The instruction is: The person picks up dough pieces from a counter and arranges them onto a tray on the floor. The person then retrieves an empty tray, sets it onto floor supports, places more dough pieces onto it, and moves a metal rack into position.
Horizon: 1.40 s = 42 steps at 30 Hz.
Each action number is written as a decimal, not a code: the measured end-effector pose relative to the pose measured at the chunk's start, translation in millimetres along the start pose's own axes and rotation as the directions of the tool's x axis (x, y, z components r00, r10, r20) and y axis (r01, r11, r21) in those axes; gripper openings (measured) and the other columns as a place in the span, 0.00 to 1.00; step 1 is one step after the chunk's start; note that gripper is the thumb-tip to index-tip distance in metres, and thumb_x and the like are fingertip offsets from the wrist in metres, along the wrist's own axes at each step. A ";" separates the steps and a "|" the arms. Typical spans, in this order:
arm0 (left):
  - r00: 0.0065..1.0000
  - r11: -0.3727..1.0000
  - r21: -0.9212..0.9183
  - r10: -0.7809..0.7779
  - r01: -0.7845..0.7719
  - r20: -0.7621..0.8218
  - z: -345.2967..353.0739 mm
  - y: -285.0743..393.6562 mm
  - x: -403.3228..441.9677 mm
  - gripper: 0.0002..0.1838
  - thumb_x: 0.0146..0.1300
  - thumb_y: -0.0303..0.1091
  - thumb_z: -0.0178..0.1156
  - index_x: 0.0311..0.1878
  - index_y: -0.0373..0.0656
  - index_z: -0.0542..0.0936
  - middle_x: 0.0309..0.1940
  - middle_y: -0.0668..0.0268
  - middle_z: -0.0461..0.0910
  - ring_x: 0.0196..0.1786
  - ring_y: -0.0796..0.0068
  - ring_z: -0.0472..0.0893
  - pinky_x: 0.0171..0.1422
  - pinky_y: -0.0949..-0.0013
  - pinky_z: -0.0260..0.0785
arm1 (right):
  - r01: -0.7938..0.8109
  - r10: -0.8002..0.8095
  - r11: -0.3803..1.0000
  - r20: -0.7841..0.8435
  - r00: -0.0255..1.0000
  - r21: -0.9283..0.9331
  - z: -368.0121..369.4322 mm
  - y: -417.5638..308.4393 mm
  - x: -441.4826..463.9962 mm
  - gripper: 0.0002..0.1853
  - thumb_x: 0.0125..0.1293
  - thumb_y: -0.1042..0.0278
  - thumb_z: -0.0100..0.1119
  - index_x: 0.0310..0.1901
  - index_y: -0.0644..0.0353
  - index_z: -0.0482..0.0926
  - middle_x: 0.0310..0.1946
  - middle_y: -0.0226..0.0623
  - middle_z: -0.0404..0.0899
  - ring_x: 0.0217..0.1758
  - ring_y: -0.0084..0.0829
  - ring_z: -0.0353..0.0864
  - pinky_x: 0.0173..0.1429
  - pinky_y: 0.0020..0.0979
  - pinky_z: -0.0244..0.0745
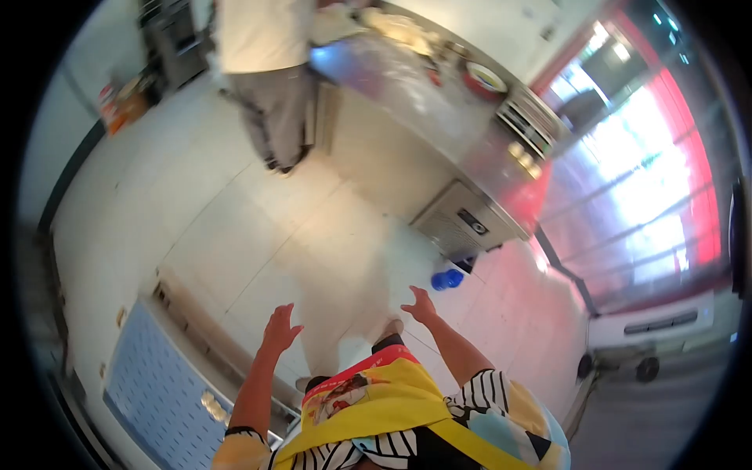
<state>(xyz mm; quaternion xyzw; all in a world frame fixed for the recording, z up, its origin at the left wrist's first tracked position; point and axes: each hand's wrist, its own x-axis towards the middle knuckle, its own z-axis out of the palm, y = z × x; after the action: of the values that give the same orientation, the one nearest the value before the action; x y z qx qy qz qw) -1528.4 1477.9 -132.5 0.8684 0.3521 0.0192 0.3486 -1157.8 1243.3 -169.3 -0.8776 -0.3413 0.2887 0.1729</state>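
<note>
My left hand (280, 327) is held out over the tiled floor with its fingers apart and nothing in it. Opposite it, my right hand (420, 304) also hangs in the air, thumb and fingers spread, holding nothing. Both are in front of the yellow and red apron (376, 392) that I wear. A blue object (447, 280), perhaps a bottle or container, is on the floor to the right of my right hand. Neither hand touches anything.
A steel counter (392, 78) runs across the upper right, carrying a red-rimmed bowl (485, 80) and a slatted metal appliance (529, 117). Another person (266, 70) stands at its far end. A unit with a blue perforated top (168, 384) is at lower left. Glass doors (634, 188) are at right.
</note>
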 end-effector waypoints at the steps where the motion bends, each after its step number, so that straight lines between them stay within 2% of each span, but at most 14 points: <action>1: 0.997 0.998 0.001 0.063 -0.063 0.042 11.2 34.9 41.7 0.37 0.52 0.41 0.65 0.63 0.40 0.63 0.60 0.51 0.64 0.60 0.51 0.67 0.62 0.56 0.63 | -0.001 0.002 1.000 -0.095 0.995 0.012 -18.3 44.3 5.8 0.42 0.47 0.55 0.71 0.64 0.55 0.62 0.60 0.49 0.63 0.60 0.45 0.67 0.63 0.40 0.65; 6: 0.901 0.926 -0.108 0.377 -0.362 0.215 76.0 218.3 227.9 0.37 0.54 0.44 0.64 0.64 0.40 0.62 0.60 0.52 0.65 0.63 0.55 0.66 0.66 0.60 0.60 | -0.009 0.087 0.987 -0.477 0.874 0.163 -134.9 192.3 32.6 0.42 0.44 0.59 0.74 0.62 0.56 0.65 0.52 0.43 0.68 0.44 0.36 0.72 0.52 0.34 0.71; 9: 0.797 0.825 -0.158 0.565 -0.542 0.213 129.1 329.9 331.1 0.36 0.55 0.44 0.63 0.65 0.42 0.62 0.59 0.52 0.66 0.63 0.55 0.65 0.66 0.61 0.60 | -0.070 0.161 0.982 -0.583 0.796 0.176 -257.9 231.3 60.6 0.41 0.45 0.62 0.74 0.62 0.56 0.65 0.50 0.41 0.71 0.46 0.34 0.72 0.53 0.34 0.71; 13: 0.707 0.740 -0.229 0.672 -0.633 0.218 114.8 451.9 440.3 0.37 0.55 0.42 0.63 0.66 0.44 0.60 0.60 0.54 0.65 0.63 0.56 0.66 0.65 0.61 0.61 | -0.041 0.189 0.971 -0.656 0.731 0.234 -378.2 242.8 128.7 0.43 0.45 0.61 0.73 0.64 0.55 0.63 0.52 0.43 0.68 0.53 0.39 0.71 0.56 0.37 0.69; 16: 0.686 0.714 -0.224 0.700 -0.664 0.198 118.4 509.0 532.0 0.39 0.54 0.40 0.64 0.68 0.46 0.58 0.62 0.54 0.62 0.64 0.56 0.65 0.65 0.60 0.62 | -0.018 0.269 0.934 -0.670 0.692 0.356 -429.6 247.3 196.4 0.44 0.44 0.62 0.74 0.65 0.53 0.62 0.55 0.44 0.66 0.57 0.41 0.69 0.58 0.37 0.68; 21: 0.643 0.657 -0.184 0.754 -0.731 0.137 161.8 589.1 682.9 0.44 0.50 0.38 0.66 0.70 0.51 0.54 0.64 0.54 0.59 0.65 0.53 0.63 0.65 0.59 0.61 | 0.071 0.122 0.976 -0.790 0.601 0.204 -475.6 309.9 324.3 0.50 0.41 0.61 0.76 0.67 0.52 0.57 0.57 0.45 0.65 0.62 0.43 0.64 0.63 0.37 0.65; 25: 0.669 0.701 -0.138 0.710 -0.699 0.218 187.6 628.7 756.8 0.47 0.48 0.37 0.67 0.71 0.54 0.53 0.65 0.53 0.58 0.66 0.51 0.62 0.66 0.58 0.61 | -0.156 0.309 0.945 -0.639 0.704 0.286 -530.0 290.7 384.2 0.57 0.34 0.58 0.79 0.68 0.49 0.54 0.59 0.43 0.64 0.65 0.43 0.60 0.65 0.40 0.63; 28: 0.641 0.677 -0.040 0.713 -0.735 0.285 215.0 657.5 793.9 0.43 0.50 0.37 0.65 0.70 0.55 0.55 0.63 0.52 0.61 0.64 0.51 0.64 0.65 0.56 0.60 | -0.273 0.215 0.961 -0.539 0.814 -0.029 -545.1 277.1 430.7 0.56 0.33 0.53 0.78 0.67 0.46 0.56 0.59 0.41 0.64 0.63 0.43 0.62 0.63 0.41 0.64; 32: 0.642 0.679 0.059 0.658 -0.732 0.394 266.6 685.9 812.9 0.31 0.56 0.39 0.58 0.64 0.52 0.63 0.55 0.54 0.70 0.58 0.54 0.70 0.61 0.51 0.63 | -0.371 0.318 0.927 -0.417 0.851 -0.050 -561.7 255.3 457.4 0.39 0.35 0.55 0.76 0.55 0.43 0.72 0.53 0.37 0.71 0.58 0.46 0.66 0.63 0.43 0.59; 35: 0.499 0.524 -0.015 0.820 -0.852 0.280 297.1 674.2 821.4 0.20 0.59 0.39 0.53 0.56 0.51 0.70 0.47 0.57 0.75 0.53 0.54 0.73 0.57 0.52 0.67 | -0.342 0.267 0.939 -0.541 0.798 -0.041 -544.3 268.7 460.8 0.30 0.38 0.58 0.74 0.48 0.46 0.76 0.45 0.38 0.76 0.51 0.46 0.72 0.58 0.44 0.64; 37: 0.501 0.596 -0.116 0.752 -0.795 0.429 315.4 664.5 813.6 0.17 0.59 0.40 0.53 0.52 0.50 0.74 0.42 0.58 0.78 0.49 0.55 0.76 0.53 0.54 0.69 | -0.248 0.234 0.967 -0.600 0.765 0.060 -538.8 257.5 443.5 0.27 0.41 0.60 0.72 0.46 0.51 0.75 0.39 0.41 0.77 0.43 0.47 0.75 0.51 0.44 0.69; 39: 0.575 0.624 -0.073 0.754 -0.778 0.317 275.5 641.8 759.1 0.16 0.54 0.38 0.58 0.48 0.49 0.76 0.41 0.56 0.78 0.45 0.55 0.77 0.50 0.54 0.69 | -0.101 0.098 0.995 -0.567 0.818 0.026 -504.6 263.9 419.6 0.26 0.42 0.60 0.71 0.45 0.56 0.75 0.38 0.43 0.77 0.42 0.48 0.75 0.46 0.43 0.71; 41: 0.541 0.636 -0.290 0.766 -0.715 0.348 213.1 602.3 707.9 0.19 0.51 0.34 0.62 0.48 0.48 0.75 0.39 0.60 0.78 0.44 0.61 0.78 0.47 0.59 0.71 | -0.061 0.192 0.901 -0.266 0.945 0.430 -475.7 243.2 377.1 0.21 0.49 0.73 0.65 0.47 0.59 0.74 0.39 0.37 0.78 0.45 0.36 0.78 0.43 0.34 0.75; 42: 0.594 0.792 -0.469 0.606 -0.391 0.529 170.4 581.9 676.8 0.19 0.51 0.34 0.62 0.49 0.48 0.75 0.39 0.61 0.78 0.43 0.64 0.77 0.44 0.62 0.71 | -0.046 0.186 0.723 -0.130 0.974 0.689 -465.0 223.5 348.5 0.22 0.50 0.75 0.63 0.49 0.59 0.73 0.41 0.37 0.77 0.46 0.35 0.78 0.44 0.35 0.76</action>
<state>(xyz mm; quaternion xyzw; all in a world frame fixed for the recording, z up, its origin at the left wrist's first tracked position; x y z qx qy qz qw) -624.4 1503.8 -44.8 0.8167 -0.0613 -0.1342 0.5579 -546.5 1279.4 -57.0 -0.7960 -0.1374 0.3189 0.4958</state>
